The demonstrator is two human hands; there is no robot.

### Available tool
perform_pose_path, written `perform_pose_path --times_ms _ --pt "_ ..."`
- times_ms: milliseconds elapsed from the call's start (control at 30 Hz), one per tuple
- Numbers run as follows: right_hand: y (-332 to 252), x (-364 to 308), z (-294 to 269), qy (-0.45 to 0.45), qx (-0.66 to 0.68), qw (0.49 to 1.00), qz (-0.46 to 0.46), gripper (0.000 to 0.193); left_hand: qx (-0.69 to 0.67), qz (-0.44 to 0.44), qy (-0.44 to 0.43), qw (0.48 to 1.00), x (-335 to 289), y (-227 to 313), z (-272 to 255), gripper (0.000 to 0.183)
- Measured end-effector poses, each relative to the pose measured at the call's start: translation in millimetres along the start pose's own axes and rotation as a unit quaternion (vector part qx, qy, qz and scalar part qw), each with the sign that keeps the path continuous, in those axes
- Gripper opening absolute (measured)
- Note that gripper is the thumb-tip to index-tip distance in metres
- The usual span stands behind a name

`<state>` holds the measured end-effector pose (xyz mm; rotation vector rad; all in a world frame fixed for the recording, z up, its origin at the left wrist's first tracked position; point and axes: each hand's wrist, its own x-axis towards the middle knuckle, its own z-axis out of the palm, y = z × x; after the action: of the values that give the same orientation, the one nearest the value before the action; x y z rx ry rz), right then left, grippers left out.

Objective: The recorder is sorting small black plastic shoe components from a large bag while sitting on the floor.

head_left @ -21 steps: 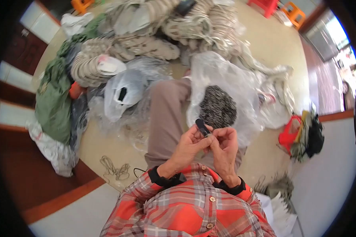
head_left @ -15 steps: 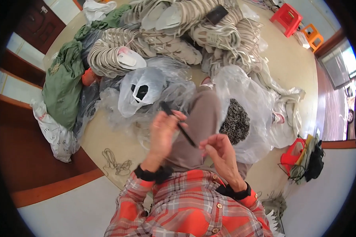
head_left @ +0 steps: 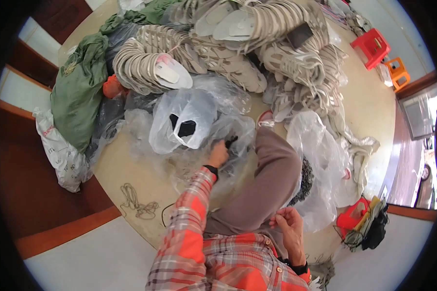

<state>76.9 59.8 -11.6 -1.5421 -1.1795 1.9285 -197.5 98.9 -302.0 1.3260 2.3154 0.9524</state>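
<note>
Left hand, a moment ago joined with the right over the lap, now stretched to frame centre, fingers clamped on a small dark piece at the clear plastic bags; right hand loosely curled, lower right.

The left hand reaches forward on an outstretched arm, fingers curled shut — knuckles up. The right hand stays low by the lap — fingers loosely bent, wrist flexed inward.
</note>
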Motion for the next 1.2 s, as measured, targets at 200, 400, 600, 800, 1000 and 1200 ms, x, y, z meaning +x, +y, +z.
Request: perform_pose_path --times_ms 200,400,600,800,1000,1200 --pt "4.8 16.2 -24.0 0.049 0.040 0.998 -0.014 0.010 -0.117 -0.180 0.159 0.964 -35.7 23.4 -62.9 0.014" --pt "3.8 26.6 -58.2 0.144 0.012 0.988 -0.052 0.012 0.072 0.092 0.232 0.966 38.7 -11.6 -132.8 0.011" --pt "16.5 66.4 -104.3 0.158 0.056 0.981 -0.097 0.014 0.017 0.212 0.106 0.971 82.7 -129.5 -135.7 0.015" --pt "92.6 125.3 -159.1 0.264 -0.216 0.938 -0.061 0.015 -0.081 0.125 0.147 0.978 87.1 -82.7 -145.6 0.020" --pt "112.1 149.0 -141.8 0.212 -0.439 0.863 -0.130 0.018 -0.164 -0.119 0.340 0.918 13.0 64.3 -264.5 0.024" --pt "110.5 132.5 -124.6 0.223 -0.407 0.873 -0.147 0.021 -0.338 -0.145 0.116 0.923 -65.5 207.3 -243.5 0.024"
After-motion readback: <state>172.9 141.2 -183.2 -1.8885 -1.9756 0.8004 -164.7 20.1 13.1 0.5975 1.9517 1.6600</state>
